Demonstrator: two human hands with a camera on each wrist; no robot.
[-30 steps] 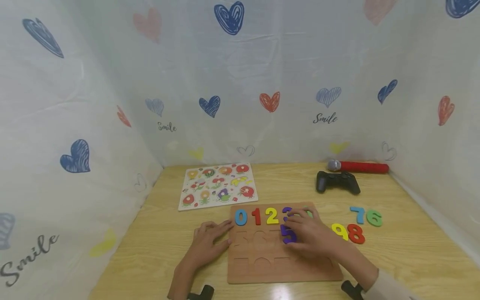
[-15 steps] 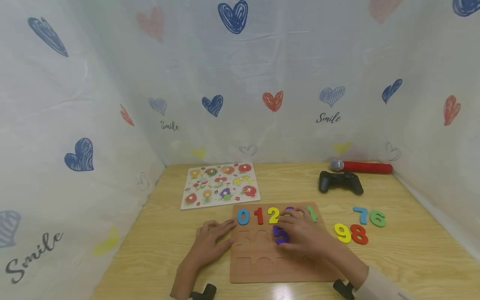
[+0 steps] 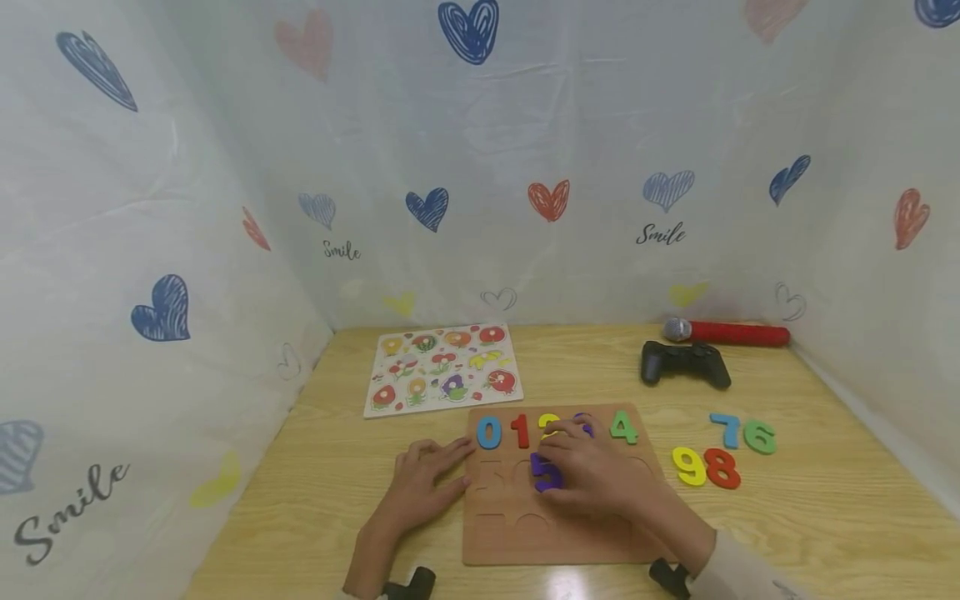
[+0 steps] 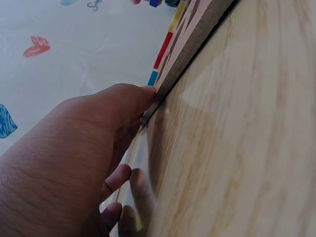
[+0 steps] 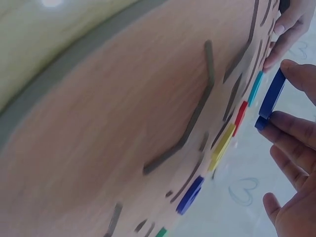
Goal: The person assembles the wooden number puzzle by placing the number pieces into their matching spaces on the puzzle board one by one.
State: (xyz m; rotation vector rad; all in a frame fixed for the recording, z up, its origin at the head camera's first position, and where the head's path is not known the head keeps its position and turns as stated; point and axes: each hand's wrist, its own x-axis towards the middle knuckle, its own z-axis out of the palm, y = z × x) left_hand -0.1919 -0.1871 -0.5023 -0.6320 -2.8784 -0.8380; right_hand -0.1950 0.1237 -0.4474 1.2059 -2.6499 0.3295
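Over the wooden number board [image 3: 495, 542], my right hand [image 3: 600, 475] pinches a purple number 5 [image 3: 546, 472] between thumb and fingers. In the right wrist view the 5 [image 5: 272, 96] is held up off the board. The board's top row carries a blue 0 [image 3: 489, 432], a red 1 [image 3: 521, 431], a yellow 2 [image 3: 550, 421], a purple 3 mostly behind my right hand, and a green 4 [image 3: 623, 427]. Below that row are bare carved slots. My left hand [image 3: 425, 483] touches the board's left edge with its fingers extended; the left wrist view shows its thumb against the edge [image 4: 170, 79].
Right of the board lie a blue 7 [image 3: 725, 430], a green 6 [image 3: 760, 436], a yellow 9 [image 3: 688, 466] and a red 8 [image 3: 722, 468]. Behind are a fruit puzzle [image 3: 444, 400], a black game controller [image 3: 684, 364] and a red microphone [image 3: 735, 333].
My right hand has moved left over the board with the purple 5, uncovering the green 4 and partly covering the 2. My left hand has stayed at the board's edge.
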